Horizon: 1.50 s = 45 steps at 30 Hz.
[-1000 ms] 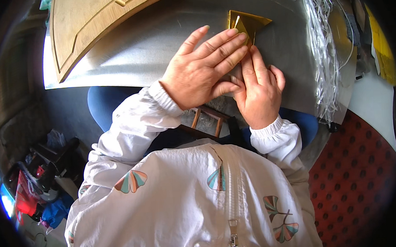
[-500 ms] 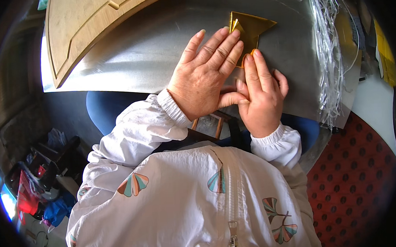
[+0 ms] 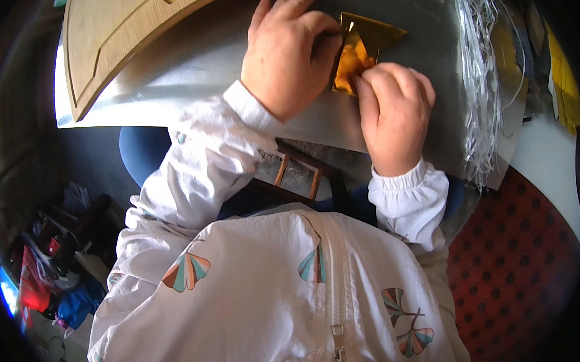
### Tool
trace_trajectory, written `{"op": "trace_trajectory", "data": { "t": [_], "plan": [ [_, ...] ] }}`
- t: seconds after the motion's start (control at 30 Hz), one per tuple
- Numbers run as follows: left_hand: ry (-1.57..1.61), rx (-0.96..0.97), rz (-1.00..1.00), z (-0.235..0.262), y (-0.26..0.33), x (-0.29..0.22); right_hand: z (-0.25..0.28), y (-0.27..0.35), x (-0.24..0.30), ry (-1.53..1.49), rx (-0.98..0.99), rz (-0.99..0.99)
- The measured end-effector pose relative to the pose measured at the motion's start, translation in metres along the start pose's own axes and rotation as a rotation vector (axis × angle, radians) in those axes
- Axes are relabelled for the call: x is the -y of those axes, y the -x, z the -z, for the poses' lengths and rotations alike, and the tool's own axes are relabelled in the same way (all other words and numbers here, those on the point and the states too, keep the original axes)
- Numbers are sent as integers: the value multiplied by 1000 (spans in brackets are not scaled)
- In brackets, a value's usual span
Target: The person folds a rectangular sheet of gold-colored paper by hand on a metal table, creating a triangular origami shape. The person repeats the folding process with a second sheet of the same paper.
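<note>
- Since the earlier frame, the left hand [image 3: 288, 61] has moved up and away from the right hand [image 3: 396, 118]; both hands' straight fingers are now bent.
- Gold paper [image 3: 355, 52] lies on the metal table [image 3: 430, 123], between the hands.
- Left fingers curl beside its left edge; whether they grip it, I cannot tell.
- Right thumb and fingers bunch narrowly at its lower right edge; a pinch is unclear.
- The paper looks partly folded, one point jutting right; remaining folds cannot be judged.
</note>
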<state>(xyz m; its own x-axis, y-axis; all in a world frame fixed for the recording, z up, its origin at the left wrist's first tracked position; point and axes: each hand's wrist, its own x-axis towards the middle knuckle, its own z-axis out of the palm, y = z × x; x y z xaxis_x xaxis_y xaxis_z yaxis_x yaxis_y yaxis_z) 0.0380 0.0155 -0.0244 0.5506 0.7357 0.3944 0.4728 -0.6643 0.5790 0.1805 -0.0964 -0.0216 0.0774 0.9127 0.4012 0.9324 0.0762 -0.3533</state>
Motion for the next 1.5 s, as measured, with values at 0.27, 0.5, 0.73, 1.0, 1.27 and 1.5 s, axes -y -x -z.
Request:
{"op": "trace_trajectory", "data": {
  "t": [0.27,0.5,0.73,1.0,1.27,1.5],
  "plan": [
    [53,54,71,0,-7,0,-6,-18,-12,-90,69,-73],
    [82,44,110,-2,-5,3,-6,-20,-11,-61,118,-59],
    [7,9,-48,-8,-3,21,-6,-21,-9,-19,118,-18],
    [13,22,-68,-6,-5,23,-7,-21,-10,-9,108,19],
    [-115,-70,59,4,38,-14,-8,-19,-14,-12,94,52],
    [-340,353,-74,15,78,-32,-9,-18,-14,-9,95,29]
  ]
}}
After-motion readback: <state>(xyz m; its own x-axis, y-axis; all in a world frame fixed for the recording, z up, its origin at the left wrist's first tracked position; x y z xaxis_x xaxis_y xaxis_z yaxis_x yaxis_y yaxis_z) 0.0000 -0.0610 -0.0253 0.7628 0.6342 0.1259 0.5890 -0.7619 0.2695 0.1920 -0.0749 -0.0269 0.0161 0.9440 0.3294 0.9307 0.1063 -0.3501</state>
